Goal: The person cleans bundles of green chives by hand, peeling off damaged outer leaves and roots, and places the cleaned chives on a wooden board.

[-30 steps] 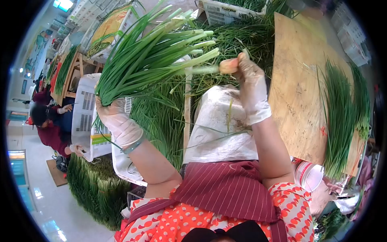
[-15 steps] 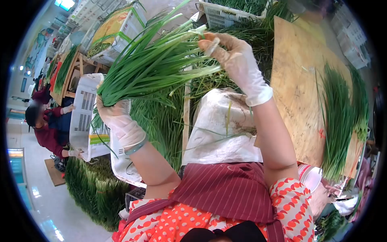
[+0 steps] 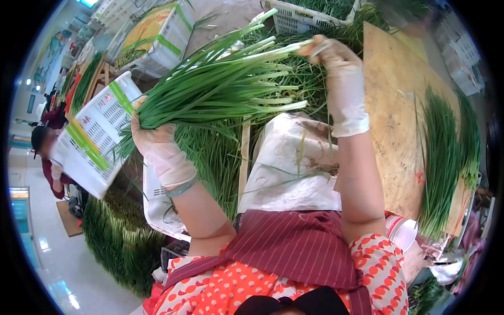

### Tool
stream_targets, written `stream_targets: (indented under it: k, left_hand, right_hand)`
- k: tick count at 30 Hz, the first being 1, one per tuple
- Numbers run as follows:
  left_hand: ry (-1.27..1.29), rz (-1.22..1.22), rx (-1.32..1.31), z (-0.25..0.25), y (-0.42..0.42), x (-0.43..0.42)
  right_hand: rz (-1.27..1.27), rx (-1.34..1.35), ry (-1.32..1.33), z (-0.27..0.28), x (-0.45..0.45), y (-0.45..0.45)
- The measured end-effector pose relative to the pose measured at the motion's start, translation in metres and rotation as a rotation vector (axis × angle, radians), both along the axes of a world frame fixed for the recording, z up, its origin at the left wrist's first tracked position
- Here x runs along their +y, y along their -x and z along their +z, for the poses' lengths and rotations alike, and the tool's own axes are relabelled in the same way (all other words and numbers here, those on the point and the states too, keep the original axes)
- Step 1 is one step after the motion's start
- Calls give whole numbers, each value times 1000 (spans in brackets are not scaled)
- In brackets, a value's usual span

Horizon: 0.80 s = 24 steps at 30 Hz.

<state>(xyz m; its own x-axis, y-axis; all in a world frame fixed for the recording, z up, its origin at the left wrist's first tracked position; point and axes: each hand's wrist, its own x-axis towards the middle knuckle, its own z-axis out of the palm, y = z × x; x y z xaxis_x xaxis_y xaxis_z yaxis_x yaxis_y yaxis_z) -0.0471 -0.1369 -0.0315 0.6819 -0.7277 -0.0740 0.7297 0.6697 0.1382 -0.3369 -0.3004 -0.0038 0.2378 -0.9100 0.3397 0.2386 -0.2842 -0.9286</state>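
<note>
A bunch of long green leafy stalks [image 3: 210,86] spans the space between my hands, pale ends towards the right. My left hand [image 3: 155,139], in a thin whitish glove, is wrapped round the leafy end. My right hand [image 3: 336,63], gloved too with orange-toned fingertips, pinches the pale tip of a stalk at the top right of the bunch. Below them lies a white sack-like cover [image 3: 289,178] with dirt on it, and more loose green stalks [image 3: 207,173] fill the space left of it.
A wooden board [image 3: 394,126] at the right carries bundles of stalks [image 3: 441,157]. On the left a co-worker [image 3: 47,147] holds a tilted white crate [image 3: 100,136] beside a large stack of bundles [image 3: 123,241]. Another white crate [image 3: 310,23] stands at the top.
My right hand has moved up and right from the bunch's middle to a pale stalk tip. The bunch has swung to lie flatter. The co-worker's crate has been lifted and tilted.
</note>
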Motion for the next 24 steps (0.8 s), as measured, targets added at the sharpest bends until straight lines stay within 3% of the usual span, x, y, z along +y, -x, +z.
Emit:
stream_targets:
  k: [2,4,7,8,9,10,12,14,18,21,24]
  left_hand:
    - [99,-142,-53,0,1,5]
    - [23,-37,-61,-6,-11,10]
    - [-123,121,-63,-1,-9,3]
    - [-193,183,-59,1,-6,1]
    - [-5,0,-84,-2,-5,5]
    - [-7,-2,-88,-3,-7,4]
    - [-42,34,-67,-3,-10,2]
    - [-96,54,-75,1,-9,3]
    - [-68,1,-104,1,-7,9]
    - [-147,113,-153,1,-6,9]
    - [-67,70,-96,-4,-24,20]
  right_hand:
    - [-287,-97,57,-25,-31,14]
    - [-252,-23,-1,-26,-35,26]
    - [-56,650,3,-35,-32,22]
    - [193,372,15,-34,-19,12]
    - [230,473,93,-25,-7,3]
    - [266,571,172,-17,1,-4]
    - [393,549,-137,-30,-1,-15]
    - [414,402,-148,-42,1,-19]
    - [381,235,-231,-40,13,-18]
    - [194,93,-258,-40,11,-9]
    - [-49,-183,-248,-60,-18,11]
